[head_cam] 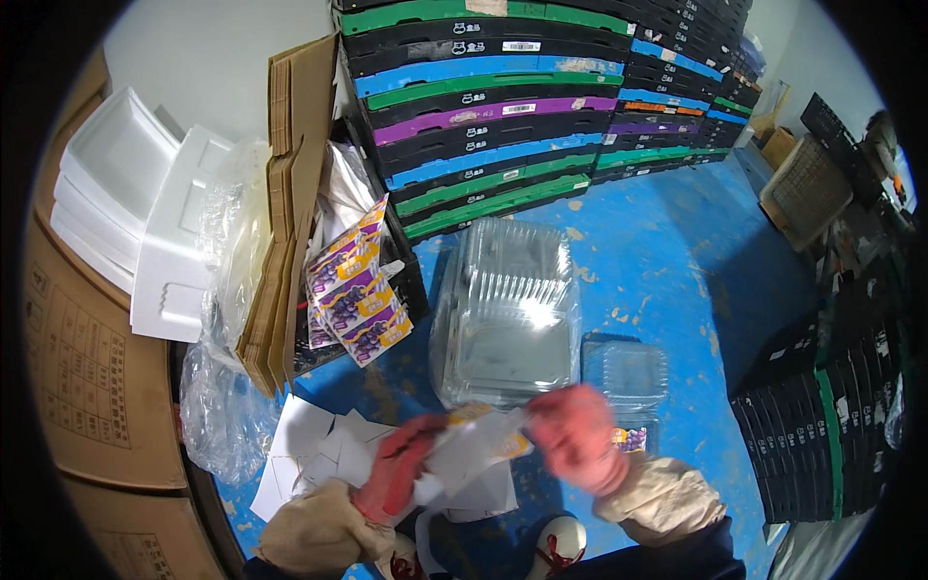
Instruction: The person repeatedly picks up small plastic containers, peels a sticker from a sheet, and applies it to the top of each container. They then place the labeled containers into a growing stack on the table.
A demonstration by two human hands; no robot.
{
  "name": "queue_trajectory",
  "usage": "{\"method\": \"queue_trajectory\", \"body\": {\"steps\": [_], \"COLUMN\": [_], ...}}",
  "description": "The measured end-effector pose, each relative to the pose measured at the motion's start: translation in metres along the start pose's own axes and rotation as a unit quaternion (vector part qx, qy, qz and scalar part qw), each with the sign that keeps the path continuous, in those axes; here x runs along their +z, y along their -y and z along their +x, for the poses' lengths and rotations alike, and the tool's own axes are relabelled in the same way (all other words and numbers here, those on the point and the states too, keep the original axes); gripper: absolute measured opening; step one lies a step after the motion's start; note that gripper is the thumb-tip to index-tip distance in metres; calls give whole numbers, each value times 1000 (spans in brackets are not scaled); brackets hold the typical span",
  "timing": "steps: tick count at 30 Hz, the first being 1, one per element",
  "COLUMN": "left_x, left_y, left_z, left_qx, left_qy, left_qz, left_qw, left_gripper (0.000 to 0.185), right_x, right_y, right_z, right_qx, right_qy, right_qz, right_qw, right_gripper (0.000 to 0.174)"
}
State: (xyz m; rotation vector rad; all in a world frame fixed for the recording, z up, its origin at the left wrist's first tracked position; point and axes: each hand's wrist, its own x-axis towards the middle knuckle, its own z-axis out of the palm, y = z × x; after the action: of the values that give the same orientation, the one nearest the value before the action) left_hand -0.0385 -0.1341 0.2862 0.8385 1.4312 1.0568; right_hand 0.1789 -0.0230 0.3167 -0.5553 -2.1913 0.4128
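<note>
My left hand, in a red glove, grips the left end of a blurred label sheet with yellow patches on it. At the sheet's right end is my right hand, also red-gloved and blurred by motion; its bunched fingers meet the sheet's edge. Loose white paper sheets lie on the floor below my left hand. Just beyond my hands stands a wrapped stack of clear plastic clamshell containers. Smaller clear containers lie beside it, and a grape-picture label shows near my right hand.
Printed grape label sheets hang over a black crate at left. Flattened cardboard, white foam boxes and brown cartons line that side. Stacked coloured crates form the back; black crates stand right on the blue floor.
</note>
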Motion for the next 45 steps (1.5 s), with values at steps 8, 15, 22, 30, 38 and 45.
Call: {"method": "queue_trajectory", "body": {"steps": [8, 15, 22, 30, 38, 45], "left_x": [-30, 19, 46, 55, 36, -3], "left_y": [54, 51, 43, 57, 90, 114], "left_z": [41, 104, 154, 175, 174, 110], "left_qx": [286, 415, 259, 214, 267, 227], "left_qy": [-105, -205, -178, -182, -156, -98], "left_qz": [461, 545, 528, 507, 369, 326], "left_qw": [833, 699, 789, 815, 876, 912], "left_gripper": [55, 68, 72, 74, 67, 54], "right_x": [39, 103, 110, 84, 67, 78], "right_y": [-88, -99, -93, -76, -64, -88], "right_z": [-55, -68, -68, -48, -21, -23], "right_qx": [385, 401, 441, 536, 150, 74], "right_qy": [-329, -323, -325, -304, 139, 323], "right_qz": [491, 594, 525, 477, -101, -282], "right_qw": [709, 619, 651, 626, 974, 900], "right_gripper": [14, 18, 10, 8, 59, 91]}}
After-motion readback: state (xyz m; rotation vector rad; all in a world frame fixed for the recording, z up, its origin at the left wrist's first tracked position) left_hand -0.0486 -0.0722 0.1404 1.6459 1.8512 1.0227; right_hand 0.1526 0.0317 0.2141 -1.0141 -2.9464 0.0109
